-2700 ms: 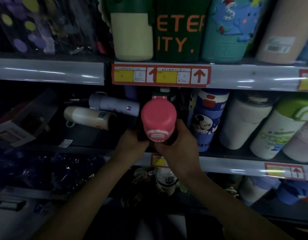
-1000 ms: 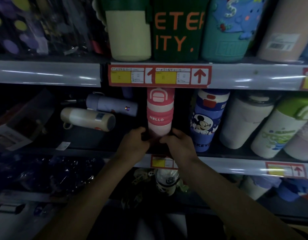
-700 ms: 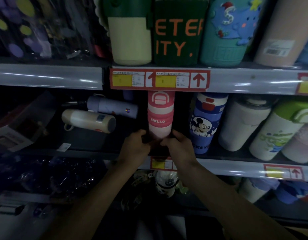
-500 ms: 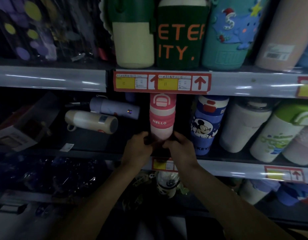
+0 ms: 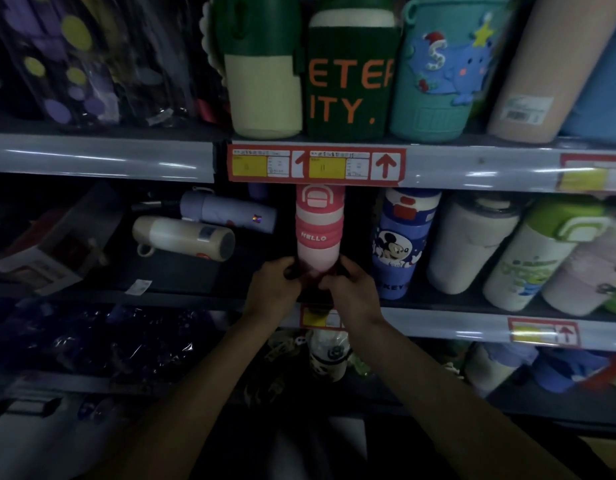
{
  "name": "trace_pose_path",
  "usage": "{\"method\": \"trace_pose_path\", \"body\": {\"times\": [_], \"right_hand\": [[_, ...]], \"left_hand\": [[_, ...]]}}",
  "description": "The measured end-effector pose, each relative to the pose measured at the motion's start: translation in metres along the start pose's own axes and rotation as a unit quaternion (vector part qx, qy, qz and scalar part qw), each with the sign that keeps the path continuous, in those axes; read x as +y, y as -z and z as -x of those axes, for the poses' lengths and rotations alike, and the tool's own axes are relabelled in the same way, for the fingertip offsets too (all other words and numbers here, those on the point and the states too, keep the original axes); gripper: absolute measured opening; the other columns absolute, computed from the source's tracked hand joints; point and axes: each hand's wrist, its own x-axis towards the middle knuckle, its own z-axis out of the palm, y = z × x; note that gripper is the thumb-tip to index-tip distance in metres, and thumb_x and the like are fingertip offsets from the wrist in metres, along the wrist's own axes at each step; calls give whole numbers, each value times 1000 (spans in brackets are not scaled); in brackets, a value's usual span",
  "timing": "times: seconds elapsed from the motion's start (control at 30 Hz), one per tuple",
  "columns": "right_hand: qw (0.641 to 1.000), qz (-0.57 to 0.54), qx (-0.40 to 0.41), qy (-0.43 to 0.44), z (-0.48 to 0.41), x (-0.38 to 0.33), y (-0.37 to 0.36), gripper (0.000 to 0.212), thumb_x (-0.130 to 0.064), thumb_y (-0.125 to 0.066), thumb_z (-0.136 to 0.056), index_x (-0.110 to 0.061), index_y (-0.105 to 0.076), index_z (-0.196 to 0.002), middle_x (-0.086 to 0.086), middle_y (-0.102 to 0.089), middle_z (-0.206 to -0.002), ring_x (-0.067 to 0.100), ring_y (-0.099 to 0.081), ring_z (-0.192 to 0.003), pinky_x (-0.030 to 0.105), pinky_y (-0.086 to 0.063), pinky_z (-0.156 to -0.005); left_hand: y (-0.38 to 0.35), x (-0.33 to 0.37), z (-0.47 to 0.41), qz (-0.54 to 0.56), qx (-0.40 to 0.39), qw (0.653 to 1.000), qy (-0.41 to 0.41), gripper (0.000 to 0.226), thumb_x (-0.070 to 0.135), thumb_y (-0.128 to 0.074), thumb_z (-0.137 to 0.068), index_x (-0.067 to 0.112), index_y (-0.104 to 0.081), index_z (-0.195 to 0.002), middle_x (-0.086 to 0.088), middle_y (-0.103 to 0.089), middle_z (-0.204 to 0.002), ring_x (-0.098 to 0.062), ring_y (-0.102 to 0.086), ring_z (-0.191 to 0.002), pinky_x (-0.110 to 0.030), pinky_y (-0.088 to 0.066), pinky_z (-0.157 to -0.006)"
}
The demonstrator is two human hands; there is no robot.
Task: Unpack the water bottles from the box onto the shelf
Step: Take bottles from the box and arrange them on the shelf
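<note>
Dim store shelving fills the view. Fingers (image 5: pixel 292 271) of the left hand (image 5: pixel 270 292) and right hand (image 5: pixel 351 296) wrap the base of the pink bottle (image 5: pixel 318 230), upright on the middle shelf (image 5: pixel 472 323) beside a Mickey bottle (image 5: pixel 400 244). Release remains; the box is unseen.

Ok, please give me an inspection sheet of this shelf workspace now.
Surface: middle shelf, dark, partly stocked.
Job's things: pink bottle upright on the middle shelf, beside the blue Mickey bottle; box not seen.
Clutter: cream bottle and lilac bottle lying on their sides.
Grippers: left hand and right hand at the pink bottle's base.
Cables: nothing seen.
Surroundings: fuller shelves above and below, price tags.
</note>
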Motion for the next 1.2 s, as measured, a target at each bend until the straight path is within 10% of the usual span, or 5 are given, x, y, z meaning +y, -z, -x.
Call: {"method": "trace_pose_path", "body": {"times": [0.37,0.5,0.63,0.97,1.2], "right_hand": [[1000,20,-12,8,16,-9,16,42,0,-65,-84,-27,-52,-113,-9,-65,-95,24,-64,-106,45,-52,-102],[999,30,-19,36,31,-13,36,46,-2,-63,-91,-16,-54,-134,-5,-64,-87,16,-62,-83,31,-52,-74],[994,84,16,68,44,-29,63,23,-4,-63,-92,-7,-69,-114,-3,-68,-89,13,-61,-81,29,-51,-72],[985,-41,151,77,37,-37,109,6,-1,-58,-92,-5,-59,-97,7,-58,-81,20,-52,-72,29,-42,-59],[988,-35,138,57,14,-37,116,18,-1,-56,-91,-12,-56,-105,1,-62,-88,18,-57,-80,30,-44,-69]], "left_hand": [[6,15,21,-23,-33,999,-2,42,34,-74,-91,23,-66,-131,-2,-73,-121,-21,-67,-112,-33,-52,-91],[13,21,40,-87,-8,995,-39,54,37,-73,-88,32,-57,-140,0,-71,-126,-23,-67,-114,-39,-55,-93],[20,40,57,-90,20,994,-54,51,42,-74,-85,32,-61,-134,2,-71,-124,-21,-66,-113,-42,-55,-94],[-34,93,66,42,-16,995,-91,45,19,-75,-90,26,-62,-132,10,-68,-113,-2,-64,-103,-9,-48,-85],[-68,109,38,100,-27,993,-64,83,28,-80,-86,23,-36,-156,5,-56,-142,-12,-56,-127,-37,-47,-109]]}}
